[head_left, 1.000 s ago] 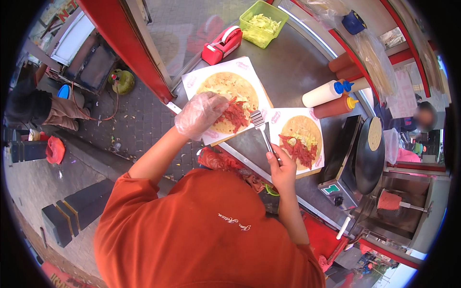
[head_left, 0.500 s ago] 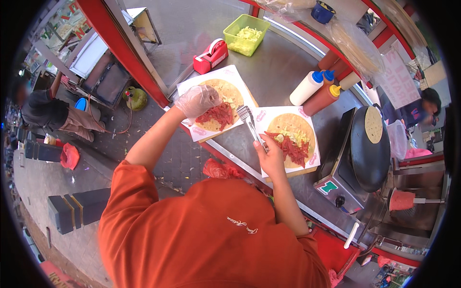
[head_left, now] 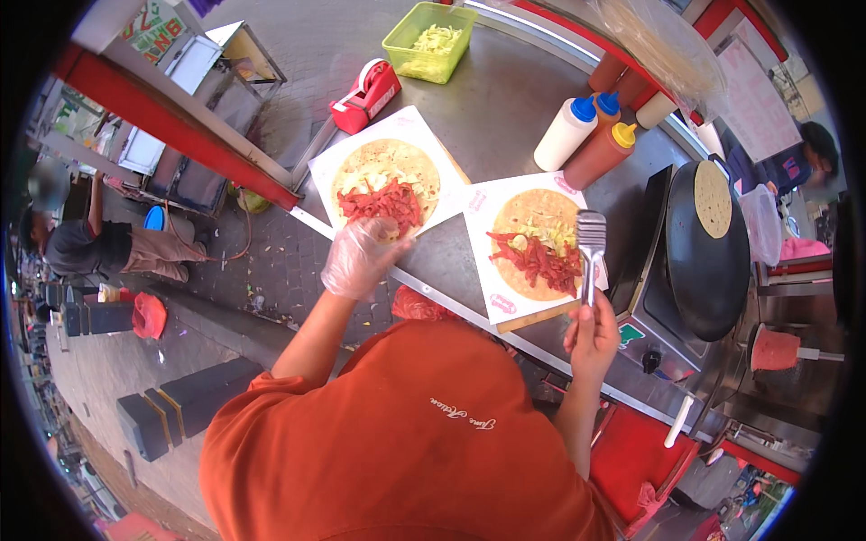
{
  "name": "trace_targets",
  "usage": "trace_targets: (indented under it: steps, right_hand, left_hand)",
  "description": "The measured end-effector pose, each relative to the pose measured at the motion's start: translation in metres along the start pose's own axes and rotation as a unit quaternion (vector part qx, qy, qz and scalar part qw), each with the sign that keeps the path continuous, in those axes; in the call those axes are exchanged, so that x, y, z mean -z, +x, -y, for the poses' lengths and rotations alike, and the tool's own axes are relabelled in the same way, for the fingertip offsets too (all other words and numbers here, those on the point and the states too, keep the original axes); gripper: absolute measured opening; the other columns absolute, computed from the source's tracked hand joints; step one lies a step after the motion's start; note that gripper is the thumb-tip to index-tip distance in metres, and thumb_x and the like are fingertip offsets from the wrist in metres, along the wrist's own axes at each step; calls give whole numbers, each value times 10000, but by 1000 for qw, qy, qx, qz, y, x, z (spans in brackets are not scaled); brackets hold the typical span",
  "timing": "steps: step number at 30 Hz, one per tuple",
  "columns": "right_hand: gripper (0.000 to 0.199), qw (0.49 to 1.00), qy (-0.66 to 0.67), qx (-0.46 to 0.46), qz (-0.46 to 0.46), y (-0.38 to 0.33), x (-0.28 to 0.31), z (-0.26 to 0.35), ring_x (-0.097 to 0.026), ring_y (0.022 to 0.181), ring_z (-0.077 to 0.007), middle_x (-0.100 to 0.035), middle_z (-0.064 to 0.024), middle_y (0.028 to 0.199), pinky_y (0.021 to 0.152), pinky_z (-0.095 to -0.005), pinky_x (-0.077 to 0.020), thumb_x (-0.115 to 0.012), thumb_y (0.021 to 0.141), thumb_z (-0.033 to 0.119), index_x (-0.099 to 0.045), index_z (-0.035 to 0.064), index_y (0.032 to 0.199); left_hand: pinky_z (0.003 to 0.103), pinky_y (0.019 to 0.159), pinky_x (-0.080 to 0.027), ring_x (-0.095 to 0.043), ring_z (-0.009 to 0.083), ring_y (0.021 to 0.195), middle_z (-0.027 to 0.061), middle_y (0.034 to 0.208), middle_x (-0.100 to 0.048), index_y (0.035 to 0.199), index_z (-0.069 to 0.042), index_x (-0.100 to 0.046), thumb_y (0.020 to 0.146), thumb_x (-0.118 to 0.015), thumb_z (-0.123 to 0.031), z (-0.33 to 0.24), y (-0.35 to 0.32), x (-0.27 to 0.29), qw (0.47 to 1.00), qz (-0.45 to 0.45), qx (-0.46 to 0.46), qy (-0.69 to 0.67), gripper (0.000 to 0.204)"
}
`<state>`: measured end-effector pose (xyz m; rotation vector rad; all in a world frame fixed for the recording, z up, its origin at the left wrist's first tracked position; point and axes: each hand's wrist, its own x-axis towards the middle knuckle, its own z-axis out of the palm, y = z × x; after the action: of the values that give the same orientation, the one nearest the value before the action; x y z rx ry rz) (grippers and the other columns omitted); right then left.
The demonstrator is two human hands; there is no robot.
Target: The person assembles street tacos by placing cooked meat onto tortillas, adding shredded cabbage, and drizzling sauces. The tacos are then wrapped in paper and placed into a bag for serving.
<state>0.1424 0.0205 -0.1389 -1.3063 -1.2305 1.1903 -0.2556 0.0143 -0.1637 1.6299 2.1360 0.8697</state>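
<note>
the left hand (head_left: 361, 257), inside a thin clear glove, rests with bent fingers on the near edge of the left flatbread (head_left: 386, 185), touching the red meat strips (head_left: 383, 203) that lie on it; it does not grip anything firmly that i can see. the right hand (head_left: 593, 338) is closed around the handle of metal tongs (head_left: 591, 248), and the tongs' head stands over the right edge of the right flatbread (head_left: 538, 243). this second flatbread carries red meat strips and pale shredded vegetable. each flatbread lies on its own white paper sheet (head_left: 487, 270) on the steel counter (head_left: 505, 108), the two sheets just beside each other.

farther on the counter stand three squeeze bottles (head_left: 586, 135), white, brown and orange, close together. a red tape dispenser (head_left: 365, 95) is near the left sheet, and behind it a green tub (head_left: 428, 41) with shredded vegetable. at the right, a round black griddle (head_left: 708, 252) holds one small flatbread.
</note>
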Motion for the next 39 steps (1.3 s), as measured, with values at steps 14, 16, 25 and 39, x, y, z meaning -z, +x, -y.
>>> trace_targets:
  steps: [14,16,25,39]
  right_hand:
    - [425,995,-83,52,10,-21,-27,-10,-570,659,-48,-656,-21,913,583,-225,-449,-667,1072,130,-611,-7,1471]
    - [448,985,-129,99,-61,-18,-1,5,-621,695,-74,-675,-36,914,634,-240,-493,-669,1065,120,-593,-4,1488]
    - [396,880,-197,-21,-433,53,342,44,-627,648,-96,-706,-33,867,540,-290,-478,-712,1046,310,-751,-21,1259]
    - [342,805,-539,-63,-238,148,411,-6,-719,1100,-458,-750,-275,1138,955,-554,-564,-652,1024,318,-731,84,1261]
  left_hand:
    - [509,775,-580,-735,416,822,217,834,-744,927,-58,-804,972,-724,-422,20,43,16,986,87,-25,136,376]
    - [509,823,-570,-750,403,890,214,895,-772,949,-14,-811,981,-717,-486,11,41,8,983,110,-35,143,482]
    - [454,769,-574,-778,377,885,251,930,-774,991,4,-777,932,-786,-241,27,22,-27,987,98,-49,118,252]
    - [462,917,-523,-649,358,1009,214,1139,-682,1341,-4,-646,970,-671,-109,-40,-19,-52,988,-127,-75,46,386]
